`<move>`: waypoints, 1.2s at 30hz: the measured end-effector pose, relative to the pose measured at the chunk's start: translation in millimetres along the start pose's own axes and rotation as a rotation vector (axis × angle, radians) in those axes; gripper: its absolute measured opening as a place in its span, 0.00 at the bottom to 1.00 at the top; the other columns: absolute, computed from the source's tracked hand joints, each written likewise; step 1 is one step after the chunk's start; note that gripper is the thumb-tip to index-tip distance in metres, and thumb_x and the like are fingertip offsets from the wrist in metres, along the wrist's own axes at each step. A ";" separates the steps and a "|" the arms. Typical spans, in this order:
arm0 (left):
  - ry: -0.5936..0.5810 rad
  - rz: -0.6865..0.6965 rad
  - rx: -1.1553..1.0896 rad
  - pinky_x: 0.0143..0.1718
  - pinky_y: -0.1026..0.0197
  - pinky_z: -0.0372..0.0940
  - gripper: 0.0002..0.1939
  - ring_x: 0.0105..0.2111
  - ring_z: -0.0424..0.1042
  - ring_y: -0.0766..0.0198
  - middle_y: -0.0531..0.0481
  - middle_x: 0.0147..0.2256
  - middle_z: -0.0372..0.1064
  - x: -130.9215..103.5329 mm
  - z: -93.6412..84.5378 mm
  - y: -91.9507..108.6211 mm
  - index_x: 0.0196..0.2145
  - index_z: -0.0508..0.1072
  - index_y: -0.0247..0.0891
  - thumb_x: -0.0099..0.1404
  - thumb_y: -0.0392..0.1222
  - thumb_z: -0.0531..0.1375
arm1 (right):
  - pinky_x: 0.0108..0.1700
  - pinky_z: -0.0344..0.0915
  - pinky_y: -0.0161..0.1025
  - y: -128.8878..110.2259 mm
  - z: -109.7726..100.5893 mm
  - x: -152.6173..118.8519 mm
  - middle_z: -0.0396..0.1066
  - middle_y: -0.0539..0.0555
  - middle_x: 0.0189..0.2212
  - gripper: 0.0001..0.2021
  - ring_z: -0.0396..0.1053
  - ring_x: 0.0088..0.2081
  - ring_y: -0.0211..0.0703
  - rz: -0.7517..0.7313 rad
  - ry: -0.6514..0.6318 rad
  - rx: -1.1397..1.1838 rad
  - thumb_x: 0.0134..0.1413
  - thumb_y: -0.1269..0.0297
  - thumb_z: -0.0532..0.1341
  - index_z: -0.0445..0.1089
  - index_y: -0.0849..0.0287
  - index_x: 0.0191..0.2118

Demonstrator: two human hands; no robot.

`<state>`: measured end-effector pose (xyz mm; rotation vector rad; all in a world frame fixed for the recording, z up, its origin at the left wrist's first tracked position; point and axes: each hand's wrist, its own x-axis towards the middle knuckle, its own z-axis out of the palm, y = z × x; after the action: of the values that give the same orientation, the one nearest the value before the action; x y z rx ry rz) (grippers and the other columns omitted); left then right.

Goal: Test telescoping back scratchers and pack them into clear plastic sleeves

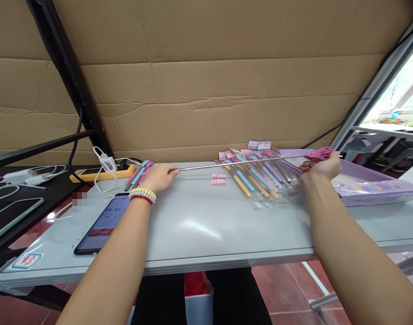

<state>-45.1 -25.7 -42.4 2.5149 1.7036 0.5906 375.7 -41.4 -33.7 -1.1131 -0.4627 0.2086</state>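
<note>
- The scene is bright; the window [407, 85] at right looks almost white.
- On the table [201, 228] lies a streak of glare.
- The wide lens stretches the forearms [348, 243] toward the lower edges.
- One pixelated patch [79, 202] at left.

A pale grey, glossy bench [192, 239] spanned the frame's lower middle. A dark phone [99, 228] lay at left, a red-and-blue sticker [26, 261] at lower left. Loose slim sticks [141, 171] lay left of centre. Two small pink labels [218, 179] sat at centre, beside a fan of plastic-wrapped sticks [257, 176]; a lilac box [378, 198] stood at right.
</note>
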 end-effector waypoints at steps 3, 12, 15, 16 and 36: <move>0.019 0.018 0.027 0.30 0.60 0.56 0.16 0.33 0.70 0.57 0.51 0.30 0.73 -1.0 -0.1 17.9 0.33 0.74 0.46 0.65 0.48 0.47 | 0.17 0.44 0.35 -3.5 15.4 -23.7 0.63 0.51 0.18 0.14 0.50 0.13 0.33 0.028 -0.056 0.004 0.60 0.62 0.44 0.57 0.57 0.24; 0.119 0.039 0.113 0.31 0.58 0.56 0.18 0.35 0.72 0.54 0.49 0.33 0.74 -0.9 18.7 62.5 0.37 0.73 0.46 0.69 0.48 0.45 | 0.25 0.54 0.35 2.7 44.8 -129.3 0.66 0.51 0.16 0.18 0.58 0.19 0.37 -0.421 -0.884 -0.506 0.55 0.57 0.53 0.65 0.58 0.18; 0.114 0.049 0.113 0.29 0.58 0.56 0.18 0.32 0.71 0.55 0.47 0.31 0.74 -2.0 26.7 70.2 0.38 0.73 0.45 0.69 0.48 0.44 | 0.28 0.56 0.36 2.5 48.3 -154.6 0.69 0.52 0.19 0.18 0.62 0.22 0.38 -0.526 -1.016 -0.569 0.57 0.57 0.51 0.64 0.57 0.20; 0.114 0.051 0.113 0.29 0.58 0.55 0.18 0.31 0.71 0.55 0.47 0.31 0.74 -2.2 28.2 70.9 0.38 0.73 0.44 0.69 0.47 0.44 | 0.29 0.56 0.37 2.4 48.6 -158.9 0.70 0.52 0.20 0.18 0.62 0.22 0.39 -0.541 -1.042 -0.585 0.58 0.56 0.50 0.64 0.57 0.21; 0.034 0.056 0.046 0.34 0.58 0.59 0.18 0.36 0.70 0.55 0.46 0.36 0.72 -0.8 31.4 62.6 0.39 0.73 0.43 0.69 0.46 0.45 | 0.38 0.59 0.42 -24.5 -32.8 79.9 0.73 0.62 0.33 0.05 0.68 0.37 0.52 -0.359 -0.342 -1.461 0.46 0.66 0.60 0.71 0.61 0.28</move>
<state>20.6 -45.6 -56.1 2.6065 1.6825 0.6079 460.0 -47.8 -3.3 -2.3857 -1.1913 -0.3453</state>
